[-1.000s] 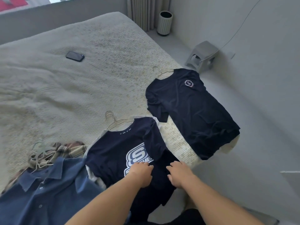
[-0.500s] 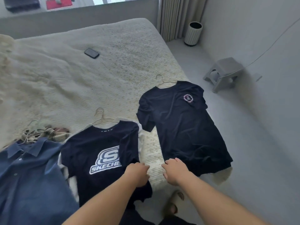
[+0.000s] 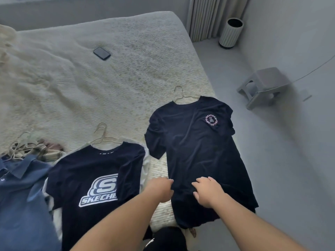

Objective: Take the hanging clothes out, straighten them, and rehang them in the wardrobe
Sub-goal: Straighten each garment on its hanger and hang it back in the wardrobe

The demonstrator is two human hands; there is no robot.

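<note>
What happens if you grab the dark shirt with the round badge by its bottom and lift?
The navy T-shirt with the round chest badge would probably droop, as its cloth shows soft folds. Its wire hanger might slip out.

My bed (image 3: 112,91) fills most of what I see, under a cream knitted cover rumpled toward its left side. A dark phone (image 3: 101,53) lies flat on that cover, well back from me. Past the bed's far corner hang pale pleated curtains (image 3: 204,17), and just beside them a white ribbed bin (image 3: 230,33) stands upright on the grey floor (image 3: 282,160). Nearer, against the wall, sits a small grey stool (image 3: 263,86), with a thin cable (image 3: 308,74) running from it up the wall.
</note>
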